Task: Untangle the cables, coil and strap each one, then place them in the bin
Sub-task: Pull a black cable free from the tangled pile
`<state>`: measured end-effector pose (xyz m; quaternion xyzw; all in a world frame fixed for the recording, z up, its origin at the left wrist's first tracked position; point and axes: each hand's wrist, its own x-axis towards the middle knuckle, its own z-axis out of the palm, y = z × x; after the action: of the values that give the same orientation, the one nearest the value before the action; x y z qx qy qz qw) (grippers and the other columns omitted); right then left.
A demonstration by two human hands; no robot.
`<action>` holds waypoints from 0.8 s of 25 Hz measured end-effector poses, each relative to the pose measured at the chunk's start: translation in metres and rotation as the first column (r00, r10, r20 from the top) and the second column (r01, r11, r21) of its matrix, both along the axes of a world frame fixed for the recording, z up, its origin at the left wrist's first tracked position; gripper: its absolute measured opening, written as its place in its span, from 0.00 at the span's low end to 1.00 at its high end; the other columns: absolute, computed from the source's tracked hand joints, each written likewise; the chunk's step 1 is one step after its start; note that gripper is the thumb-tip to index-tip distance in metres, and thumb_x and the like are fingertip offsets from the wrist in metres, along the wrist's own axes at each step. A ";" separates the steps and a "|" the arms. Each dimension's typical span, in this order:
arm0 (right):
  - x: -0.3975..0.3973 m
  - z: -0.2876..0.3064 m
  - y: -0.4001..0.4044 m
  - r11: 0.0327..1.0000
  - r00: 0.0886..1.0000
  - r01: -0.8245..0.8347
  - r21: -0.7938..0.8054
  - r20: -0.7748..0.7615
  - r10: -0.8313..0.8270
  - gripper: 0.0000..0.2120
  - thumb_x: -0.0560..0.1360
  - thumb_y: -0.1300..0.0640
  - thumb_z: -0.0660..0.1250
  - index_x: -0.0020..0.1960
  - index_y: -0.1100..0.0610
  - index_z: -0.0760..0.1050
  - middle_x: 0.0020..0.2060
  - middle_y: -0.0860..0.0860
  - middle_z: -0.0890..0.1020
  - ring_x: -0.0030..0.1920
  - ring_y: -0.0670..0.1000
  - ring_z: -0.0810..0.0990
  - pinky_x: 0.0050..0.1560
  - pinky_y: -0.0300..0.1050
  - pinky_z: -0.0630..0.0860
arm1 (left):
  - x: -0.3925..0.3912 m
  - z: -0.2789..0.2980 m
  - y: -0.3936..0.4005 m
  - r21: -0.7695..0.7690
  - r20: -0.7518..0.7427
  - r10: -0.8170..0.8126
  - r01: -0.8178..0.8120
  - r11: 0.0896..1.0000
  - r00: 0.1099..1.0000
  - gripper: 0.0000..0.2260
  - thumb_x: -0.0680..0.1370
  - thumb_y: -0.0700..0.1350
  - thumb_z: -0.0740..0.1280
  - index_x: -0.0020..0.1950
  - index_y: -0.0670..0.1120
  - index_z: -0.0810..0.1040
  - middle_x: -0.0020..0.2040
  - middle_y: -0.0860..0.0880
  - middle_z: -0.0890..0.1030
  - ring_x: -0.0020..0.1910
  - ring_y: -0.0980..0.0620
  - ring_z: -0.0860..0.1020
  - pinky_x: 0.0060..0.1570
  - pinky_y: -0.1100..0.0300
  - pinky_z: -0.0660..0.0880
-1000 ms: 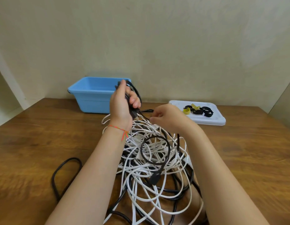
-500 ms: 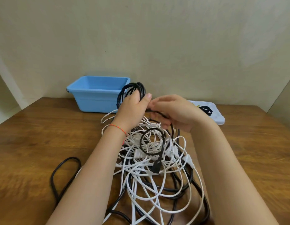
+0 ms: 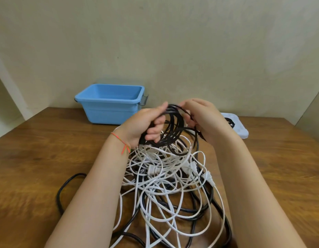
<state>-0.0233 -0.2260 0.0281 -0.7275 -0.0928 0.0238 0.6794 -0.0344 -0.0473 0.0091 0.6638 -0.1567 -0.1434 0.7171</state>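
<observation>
Since the earlier frame, more loops of the thin black rubber cable (image 3: 173, 127) have gathered into a coil held above the tangled pile of white and black cables (image 3: 169, 179) at the wooden table's (image 3: 38, 158) middle. Left hand (image 3: 144, 126) fingers grip the coil; right hand (image 3: 203, 119) fingers pinch its top strand. Near the table's far edge sits the blue plastic bin (image 3: 108, 106).

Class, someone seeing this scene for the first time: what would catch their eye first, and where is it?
First, the black coil held up mid-frame between the left hand and right hand. Below it a tangle of white and black cables sprawls over the wooden table. Behind, at the wall, stands a blue bin.
</observation>
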 end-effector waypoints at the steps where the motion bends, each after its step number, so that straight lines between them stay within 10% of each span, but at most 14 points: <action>1: 0.000 0.000 -0.002 0.999 1.000 -0.005 -0.048 0.011 0.005 0.04 0.75 0.62 0.63 0.47 0.59 0.77 0.26 0.49 0.71 0.28 0.48 0.66 0.31 0.40 0.65 | 0.002 0.001 0.004 -0.131 -0.057 0.009 -0.016 0.991 0.998 0.23 0.79 0.62 0.58 0.30 0.49 0.62 0.20 0.53 0.58 0.16 0.56 0.57 0.25 0.60 0.66; 5: 0.003 -0.005 -0.001 0.948 0.985 0.157 -0.277 0.119 -0.129 0.04 0.76 0.60 0.68 0.48 0.59 0.80 0.30 0.48 0.77 0.32 0.48 0.73 0.39 0.45 0.74 | 0.007 0.001 0.010 -0.538 -0.250 0.002 -0.141 0.831 0.968 0.26 0.81 0.64 0.55 0.29 0.49 0.64 0.19 0.55 0.57 0.16 0.58 0.56 0.23 0.64 0.59; 11: 0.002 -0.008 0.001 0.680 0.958 0.248 -0.690 0.280 -0.065 0.07 0.78 0.53 0.66 0.46 0.54 0.79 0.39 0.52 0.83 0.37 0.51 0.77 0.34 0.42 0.70 | 0.012 -0.003 0.004 -0.711 -0.341 0.020 -0.272 0.649 0.940 0.24 0.83 0.59 0.54 0.30 0.49 0.63 0.19 0.54 0.58 0.16 0.57 0.57 0.23 0.64 0.62; 20: 0.003 -0.008 0.000 0.842 0.929 0.245 -0.481 0.364 -0.062 0.01 0.77 0.57 0.70 0.48 0.54 0.80 0.35 0.49 0.81 0.33 0.48 0.78 0.39 0.45 0.77 | 0.021 -0.008 0.018 -0.690 -0.495 0.241 -0.546 0.475 0.835 0.24 0.83 0.59 0.54 0.31 0.49 0.63 0.21 0.54 0.59 0.18 0.55 0.57 0.25 0.66 0.65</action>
<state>-0.0204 -0.2265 0.0199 -0.8817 -0.1375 -0.1312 0.4319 -0.0138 -0.0292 0.0012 0.2446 0.0777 0.0070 0.9665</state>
